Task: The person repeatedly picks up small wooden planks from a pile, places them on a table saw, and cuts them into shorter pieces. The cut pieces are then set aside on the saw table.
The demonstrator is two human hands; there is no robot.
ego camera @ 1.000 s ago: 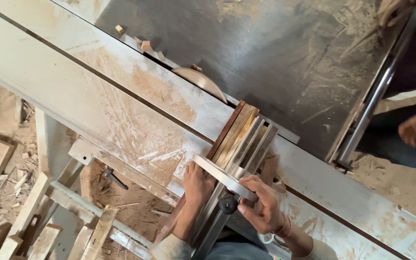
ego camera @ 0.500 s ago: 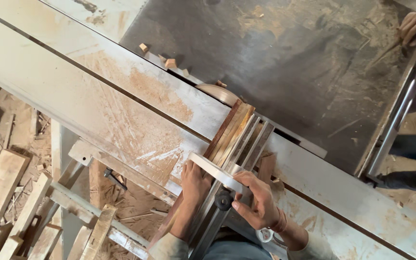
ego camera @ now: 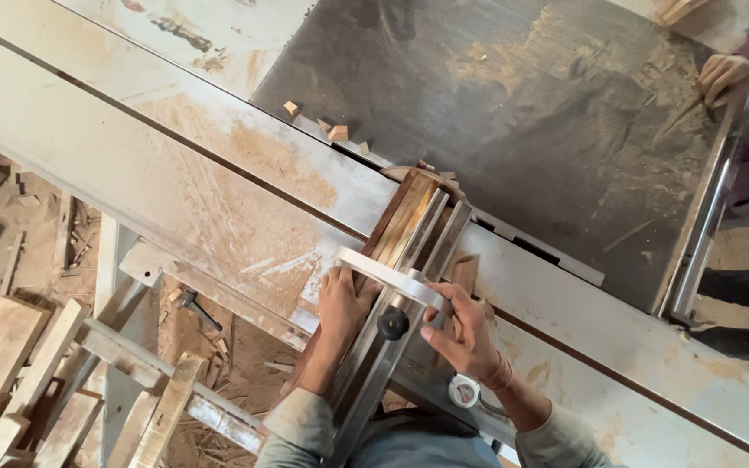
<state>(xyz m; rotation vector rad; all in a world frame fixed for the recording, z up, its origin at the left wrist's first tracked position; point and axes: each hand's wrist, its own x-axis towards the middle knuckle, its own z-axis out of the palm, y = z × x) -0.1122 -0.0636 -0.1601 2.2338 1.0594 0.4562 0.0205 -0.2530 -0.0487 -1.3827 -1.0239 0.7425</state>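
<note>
Wood strips [ego camera: 405, 221] partly hide beneath left hand [ego camera: 341, 303].

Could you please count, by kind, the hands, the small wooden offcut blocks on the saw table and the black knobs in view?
Hands: 3 (the left hand, the right hand, a co-worker's hand)
Small wooden offcut blocks: 3 (one, one, and one between them)
Black knobs: 1 (the black knob)
Total: 7
</note>
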